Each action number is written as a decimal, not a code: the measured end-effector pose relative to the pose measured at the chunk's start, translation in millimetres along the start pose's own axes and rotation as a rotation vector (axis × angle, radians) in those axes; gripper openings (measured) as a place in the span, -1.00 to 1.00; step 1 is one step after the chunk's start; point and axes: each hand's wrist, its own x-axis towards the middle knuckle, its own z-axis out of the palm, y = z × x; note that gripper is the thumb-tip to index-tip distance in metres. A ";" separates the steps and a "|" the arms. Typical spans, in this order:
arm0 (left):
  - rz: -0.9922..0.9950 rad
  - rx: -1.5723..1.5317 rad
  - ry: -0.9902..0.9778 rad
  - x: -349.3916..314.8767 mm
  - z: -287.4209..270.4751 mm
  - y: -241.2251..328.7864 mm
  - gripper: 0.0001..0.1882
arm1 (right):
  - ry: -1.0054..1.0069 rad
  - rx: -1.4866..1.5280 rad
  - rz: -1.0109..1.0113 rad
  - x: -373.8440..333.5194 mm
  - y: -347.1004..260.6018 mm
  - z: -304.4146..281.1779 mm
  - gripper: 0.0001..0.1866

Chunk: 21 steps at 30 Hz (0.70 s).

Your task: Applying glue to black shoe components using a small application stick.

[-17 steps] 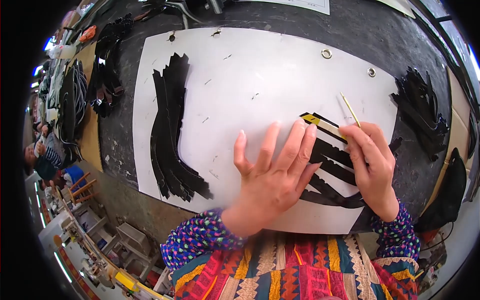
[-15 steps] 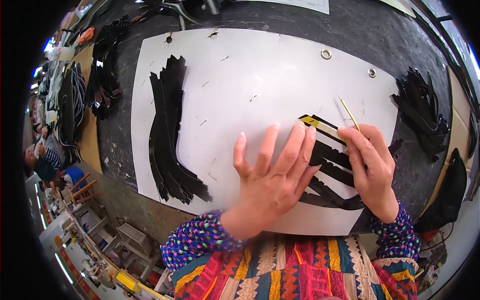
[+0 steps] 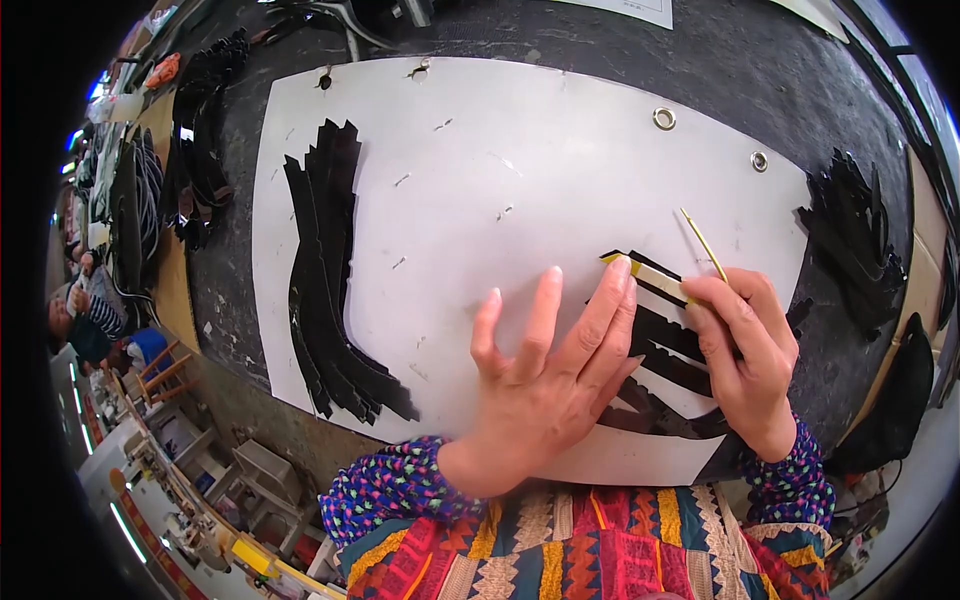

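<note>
A narrow cream strip with a yellow end [image 3: 655, 279] lies along a black strip at the top of a fanned group of black strips [image 3: 672, 368]. My left hand [image 3: 550, 385] is open, its fingers spread low over the white sheet [image 3: 450, 200]. Its index fingertip presses near the strip's yellow end. My right hand [image 3: 745, 345] pinches the strip's other end between thumb and finger. A thin gold-coloured rod [image 3: 705, 243], like a pen refill, sticks up from between the right fingers. Both palms hide parts of the fanned strips.
A stack of bent black strips [image 3: 335, 270] lies on the sheet's left side. More black strips [image 3: 855, 240] lie at the right on the dark table [image 3: 760, 70]. Metal eyelets [image 3: 664, 118] sit along the sheet's far edge. Further bundles [image 3: 205, 140] lie at the far left.
The view has shifted slightly. Less of the cream strip's yellow end shows beside my left fingertips. The right hand keeps its pinch and the rod.
</note>
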 end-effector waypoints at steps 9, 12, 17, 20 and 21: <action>-0.020 -0.008 -0.005 -0.2 -0.6 1.3 -0.49 | 0.003 -0.013 0.009 1.1 0.0 1.0 -0.73; -0.025 -0.010 -0.006 0.5 -1.5 1.4 -0.49 | 0.009 -0.026 -0.007 1.5 0.6 2.0 -0.72; -0.040 -0.037 -0.009 0.0 -2.6 1.4 -0.49 | 0.004 -0.033 -0.009 1.9 0.4 2.7 -0.71; -0.038 -0.038 -0.018 1.3 -3.2 1.7 -0.48 | 0.001 -0.049 -0.008 1.0 0.5 1.5 -0.70; -0.040 -0.035 -0.019 1.4 -4.1 1.9 -0.48 | -0.001 -0.049 -0.010 0.9 0.5 1.5 -0.70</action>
